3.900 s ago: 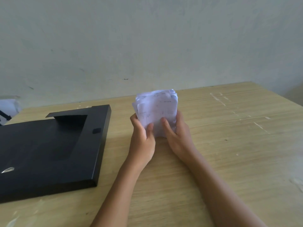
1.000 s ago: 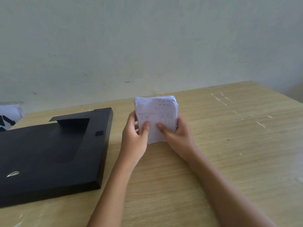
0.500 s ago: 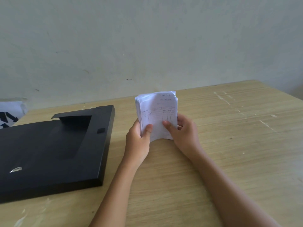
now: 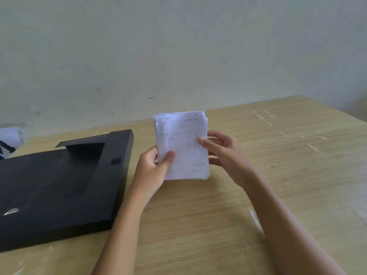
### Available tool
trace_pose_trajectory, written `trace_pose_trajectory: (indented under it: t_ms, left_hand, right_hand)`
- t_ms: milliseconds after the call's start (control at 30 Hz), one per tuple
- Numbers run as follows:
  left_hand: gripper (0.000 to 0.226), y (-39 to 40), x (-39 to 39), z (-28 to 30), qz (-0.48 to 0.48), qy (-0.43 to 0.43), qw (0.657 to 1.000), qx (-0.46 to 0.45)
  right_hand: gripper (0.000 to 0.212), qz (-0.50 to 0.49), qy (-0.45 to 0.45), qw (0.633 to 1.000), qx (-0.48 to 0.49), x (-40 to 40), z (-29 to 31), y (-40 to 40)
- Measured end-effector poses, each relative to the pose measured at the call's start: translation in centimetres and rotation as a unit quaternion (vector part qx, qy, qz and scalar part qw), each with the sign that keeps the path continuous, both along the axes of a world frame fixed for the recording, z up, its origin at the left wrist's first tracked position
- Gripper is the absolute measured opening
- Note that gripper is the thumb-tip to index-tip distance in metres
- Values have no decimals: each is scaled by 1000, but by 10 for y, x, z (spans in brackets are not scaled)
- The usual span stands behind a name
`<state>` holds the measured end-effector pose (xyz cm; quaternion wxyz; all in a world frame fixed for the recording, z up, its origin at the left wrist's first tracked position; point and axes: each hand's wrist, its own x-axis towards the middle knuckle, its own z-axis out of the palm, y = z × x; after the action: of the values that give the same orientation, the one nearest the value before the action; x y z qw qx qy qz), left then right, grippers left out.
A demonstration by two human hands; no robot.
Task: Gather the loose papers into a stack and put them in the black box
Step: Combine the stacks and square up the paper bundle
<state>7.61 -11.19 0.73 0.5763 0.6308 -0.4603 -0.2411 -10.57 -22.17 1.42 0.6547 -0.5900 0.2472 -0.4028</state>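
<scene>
Wood grain runs across the desk (image 4: 278, 175) in the head view, a pale, matt laminate with scuffs and whitish scratches toward its far right and a few light smears near the right edge; behind it stands a plain, dull greenish-grey wall (image 4: 178, 46) with faint marks. The stack of papers (image 4: 181, 145) is held upright above the desk, clear of the surface; it is a thick sheaf of small white sheets, rectangular, taller than wide, its upper edges ragged and uneven where sheets stick up at different heights, its lower edge fairly flush; the front sheet carries thin ruled lines forming a table with columns and faint handwriting, too small to read. The left hand (image 4: 154, 167) grips the stack at its lower left, thumb pressed flat on the front sheet and fingers (image 4: 153, 155) curled behind; the right hand (image 4: 224, 153) holds the right edge, thumb on the front near the upper right and the other fingers loosely curled behind and beside the sheets. The black box (image 4: 59, 185) lies flat on the desk to the left of the hands, just beside the left forearm; it is broad, shallow and matt, with sharp square corners, a raised frame, a sunken panel and a small square notch on its right rim; a small silvery mark glints near its lower left.
</scene>
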Motion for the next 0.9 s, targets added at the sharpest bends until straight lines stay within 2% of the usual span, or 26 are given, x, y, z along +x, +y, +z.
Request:
trace_pose_trajectory:
  t_ms: [67, 200, 333, 467, 667, 767, 900]
  left_hand:
    - [9, 2, 1, 1, -10, 2, 1000, -2]
    - [19, 0, -6, 2, 27, -27, 999, -31]
    - [19, -6, -15, 3, 56, -14, 996, -61]
    - [17, -11, -28, -1, 121, -66, 986, -98]
    - [39, -12, -29, -11, 90, -113, 986, -77]
    - [33, -13, -23, -16, 96, -110, 987, -67]
    - [13, -16, -16, -22, 104, -92, 990, -23]
  right_hand:
    - [27, 9, -8, 1000, 2, -4, 2, -1]
    - [21, -51, -14, 998, -28, 2, 0, 3]
    - [17, -77, -27, 996, -37, 4, 1, 3]
    - [21, -92, -24, 994, -48, 10, -1, 6]
    - [17, -173, 9, 972, -158, 22, -9, 16]
    - [11, -195, 42, 960, -195, 27, -11, 18]
    - [11, -166, 109, 963, -185, 31, -14, 22]
